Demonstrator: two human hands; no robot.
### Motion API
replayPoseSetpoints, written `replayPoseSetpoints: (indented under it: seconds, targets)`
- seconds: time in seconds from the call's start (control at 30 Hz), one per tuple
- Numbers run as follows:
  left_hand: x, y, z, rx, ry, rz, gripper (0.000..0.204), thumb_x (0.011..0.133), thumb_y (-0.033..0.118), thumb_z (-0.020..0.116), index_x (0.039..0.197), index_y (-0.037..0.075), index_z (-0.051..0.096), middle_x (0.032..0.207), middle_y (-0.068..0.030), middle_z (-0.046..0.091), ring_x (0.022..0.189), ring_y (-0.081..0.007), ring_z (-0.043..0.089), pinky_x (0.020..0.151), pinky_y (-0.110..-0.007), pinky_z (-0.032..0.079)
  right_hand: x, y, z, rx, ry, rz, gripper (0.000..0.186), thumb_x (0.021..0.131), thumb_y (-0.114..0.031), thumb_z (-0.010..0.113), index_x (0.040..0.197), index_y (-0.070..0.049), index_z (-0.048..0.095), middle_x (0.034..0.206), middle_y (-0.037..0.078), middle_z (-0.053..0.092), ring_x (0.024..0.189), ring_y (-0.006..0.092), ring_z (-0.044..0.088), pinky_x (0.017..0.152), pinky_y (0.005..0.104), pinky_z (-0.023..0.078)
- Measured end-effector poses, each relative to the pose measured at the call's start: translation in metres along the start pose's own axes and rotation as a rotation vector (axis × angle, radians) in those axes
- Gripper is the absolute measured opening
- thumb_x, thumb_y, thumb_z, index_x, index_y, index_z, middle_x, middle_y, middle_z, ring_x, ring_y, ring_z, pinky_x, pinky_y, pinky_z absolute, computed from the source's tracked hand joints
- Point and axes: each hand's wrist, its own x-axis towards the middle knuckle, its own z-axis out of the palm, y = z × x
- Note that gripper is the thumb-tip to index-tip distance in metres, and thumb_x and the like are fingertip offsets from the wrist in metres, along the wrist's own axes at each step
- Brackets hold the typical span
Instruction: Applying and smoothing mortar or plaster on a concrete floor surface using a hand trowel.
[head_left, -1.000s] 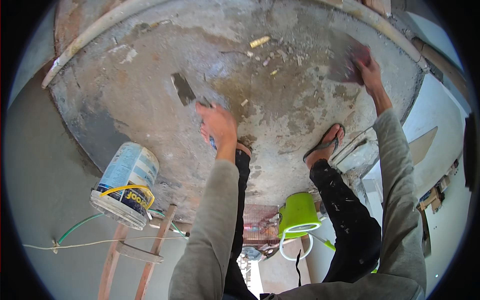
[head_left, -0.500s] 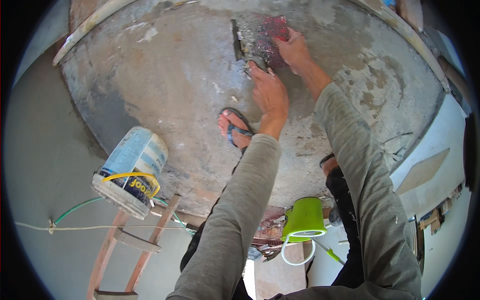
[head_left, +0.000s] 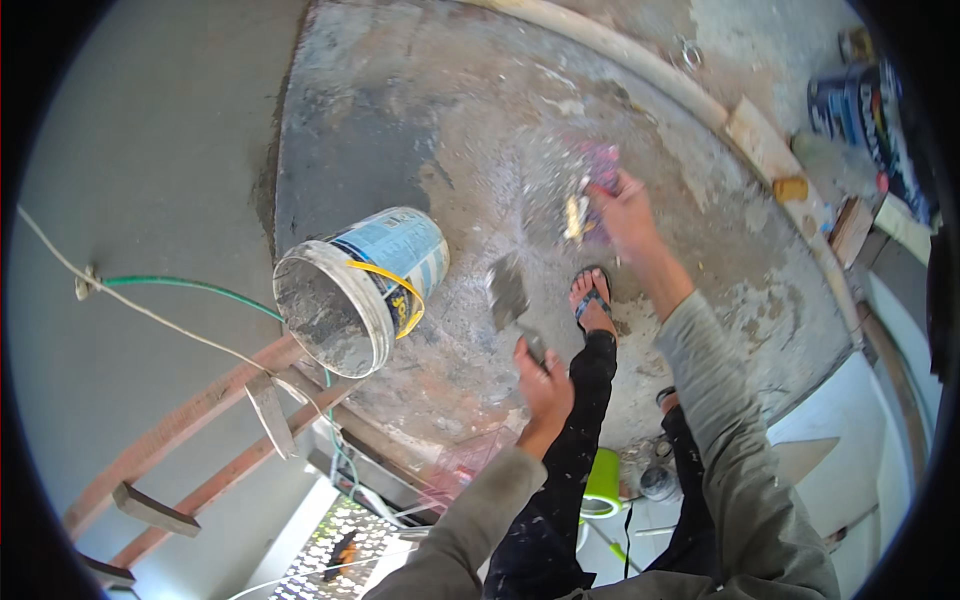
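In my left hand (head_left: 547, 388), closed around its handle, is a trowel (head_left: 508, 290) with a grey metal blade pointing away over the floor, toward the bucket's side. My right hand (head_left: 630, 215) pinches the edge of a thin reddish-pink sheet (head_left: 603, 160), smeared by motion. Grey crumbs and pale bits of debris (head_left: 555, 190) show on or beside the sheet; the blur hides which. Left of the trowel is a white-and-blue bucket (head_left: 400, 250) with a yellow handle, its mouth turned toward me and its inside coated grey.
A wooden ladder (head_left: 190, 435) stands at lower left, crossed by a cord and a green hose (head_left: 190, 283). My sandalled foot (head_left: 592, 295) is on the stained concrete floor (head_left: 480, 130). A green bucket (head_left: 603, 480) is near my legs. A dark container (head_left: 865, 120) and wood pieces sit at far right.
The view has swung left, bringing the bucket's mouth into sight. My left hand has drawn the trowel back from the sheet toward the bucket. The sheet, still in my right hand, is moving.
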Motion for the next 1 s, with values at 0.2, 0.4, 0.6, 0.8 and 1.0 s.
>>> replayPoseSetpoints:
  seconds: [0.2, 0.4, 0.6, 0.8, 1.0]
  targets:
    - [-0.024, -0.041, -0.154, -0.082, 0.15, -0.177, 0.047, 0.092, 0.015, 0.05, 0.128, -0.009, 0.033, 0.113, -0.0252, 0.048, 0.104, -0.0364, 0.049, 0.094, -0.041, 0.037, -0.125, -0.102, 0.276, -0.338, -0.448, -0.001, 0.019, 0.09, -0.004, 0.051, 0.109, -0.003, 0.056, 0.081, 0.009, 0.063, 0.063, 0.0154, 0.06, 0.054, 0.0323, 0.051]
    - [-0.04, -0.079, -0.17, -0.395, 0.215, -0.105, 0.037, 0.091, 0.017, 0.055, 0.121, 0.0, 0.041, 0.105, -0.015, 0.053, 0.092, -0.0277, 0.053, 0.084, -0.036, 0.044, -0.203, -0.076, 0.443, -0.986, -0.582, -0.397, 0.029, 0.082, -0.004, 0.05, 0.111, 0.003, 0.05, 0.095, 0.018, 0.061, 0.074, 0.029, 0.067, 0.057, 0.0382, 0.054]
    - [-0.025, -0.068, -0.177, -1.11, 0.308, -0.64, 0.033, 0.092, 0.022, 0.055, 0.117, 0.005, 0.043, 0.1, -0.0101, 0.054, 0.089, -0.0233, 0.054, 0.078, -0.034, 0.046, -0.196, -0.112, 0.365, -0.682, -0.49, -0.316, 0.031, 0.077, -0.001, 0.056, 0.108, 0.001, 0.051, 0.093, 0.019, 0.06, 0.079, 0.0359, 0.061, 0.069, 0.0424, 0.051]
    - [-0.002, 0.055, -0.169, -0.822, -0.069, -0.816, 0.037, 0.094, 0.034, 0.052, 0.115, 0.007, 0.041, 0.089, -0.0058, 0.048, 0.085, -0.0174, 0.054, 0.068, -0.031, 0.049, -0.156, -0.133, 0.113, -0.61, 0.324, 0.111, 0.033, 0.081, 0.0, 0.049, 0.113, -0.002, 0.054, 0.089, 0.019, 0.063, 0.079, 0.0286, 0.063, 0.071, 0.0382, 0.05]
    - [-0.024, 0.186, -0.092, -0.921, -0.242, -0.623, 0.05, 0.091, 0.026, 0.061, 0.123, -0.001, 0.032, 0.118, -0.0157, 0.048, 0.102, -0.0278, 0.058, 0.084, -0.041, 0.055, -0.223, -0.173, -0.054, 0.208, 0.435, 0.37, 0.029, 0.089, -0.005, 0.051, 0.118, -0.005, 0.053, 0.101, 0.005, 0.062, 0.085, 0.0145, 0.061, 0.073, 0.0326, 0.05]
